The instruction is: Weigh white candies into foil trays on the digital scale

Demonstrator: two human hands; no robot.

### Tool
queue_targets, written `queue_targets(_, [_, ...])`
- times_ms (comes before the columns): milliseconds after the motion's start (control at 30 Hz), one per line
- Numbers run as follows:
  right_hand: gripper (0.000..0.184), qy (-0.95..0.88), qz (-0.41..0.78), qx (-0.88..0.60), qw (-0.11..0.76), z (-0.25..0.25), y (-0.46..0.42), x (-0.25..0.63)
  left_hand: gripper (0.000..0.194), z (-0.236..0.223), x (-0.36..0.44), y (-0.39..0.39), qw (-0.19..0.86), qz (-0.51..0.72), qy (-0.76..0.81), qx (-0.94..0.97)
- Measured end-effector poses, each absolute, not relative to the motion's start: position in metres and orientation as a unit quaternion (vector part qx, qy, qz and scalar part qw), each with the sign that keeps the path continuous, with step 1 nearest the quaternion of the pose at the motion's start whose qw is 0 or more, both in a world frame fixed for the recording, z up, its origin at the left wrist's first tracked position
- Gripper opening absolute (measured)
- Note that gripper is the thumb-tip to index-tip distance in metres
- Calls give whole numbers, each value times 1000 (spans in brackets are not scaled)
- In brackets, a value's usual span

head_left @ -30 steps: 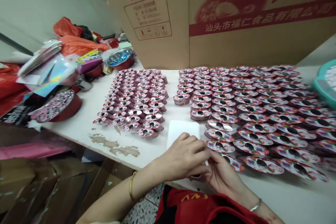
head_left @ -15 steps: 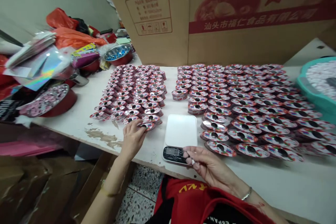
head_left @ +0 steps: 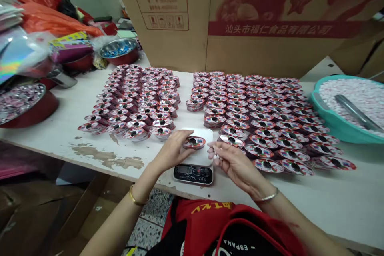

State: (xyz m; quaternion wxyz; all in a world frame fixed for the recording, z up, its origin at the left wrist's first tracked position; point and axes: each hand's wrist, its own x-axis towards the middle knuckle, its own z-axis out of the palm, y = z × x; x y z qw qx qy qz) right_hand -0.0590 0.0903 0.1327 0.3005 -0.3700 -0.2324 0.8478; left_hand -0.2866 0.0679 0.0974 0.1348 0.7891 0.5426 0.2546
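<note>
Holding: the left hand (head_left: 172, 152) has its fingers (head_left: 183, 141) pinched on a small round capsule (head_left: 194, 142), which sits on the white plate of the scale (head_left: 196, 160).
Right hand: the right hand (head_left: 232, 160) hovers just beside the scale with its fingers (head_left: 215, 153) curled closed on a few small white pieces (head_left: 215, 157); what they are is too small to tell.
Capsule: shallow, round, with a glossy red-and-multicolour printed lid and a dark spot at its centre.
Scale: flat, with a rounded white top and a black front panel showing a digital display, standing at the near edge of the surface (head_left: 60, 136).
Surface: white, matte, with paint chipped away in brown patches near the left front.
Rows: two blocks of the same capsules (head_left: 135, 104) lie overlapped in lines, left and right of the scale.
Teal basin (head_left: 327, 122): plastic, at the right, filled with small whitish-pink pieces, with a metal scoop handle lying in them.
Red bowl (head_left: 33, 112): far left, heaped with shiny pinkish discs.
Steel bowl (head_left: 120, 48): behind, holding blue bits.
Backdrop: a printed cardboard box (head_left: 240, 16) stands upright.
</note>
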Motion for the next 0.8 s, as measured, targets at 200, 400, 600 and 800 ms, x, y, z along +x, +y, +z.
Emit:
queue_targets(200, [31,-320,848,-318,279,125,131,-106,48,99,-303,33,101,344,599,716])
queue_targets(400, [40,-357,843,-319,245,112,139,-120,31,91,-310,10,161,340,619,689])
queue_targets(600, [33,-399,827,-321,232,125,141,-114,25,83,-311,8,176,356,615,682])
queue_targets(800, [29,-387,845,-309,201,126,144,-117,21,79,-312,9,188,371,615,670])
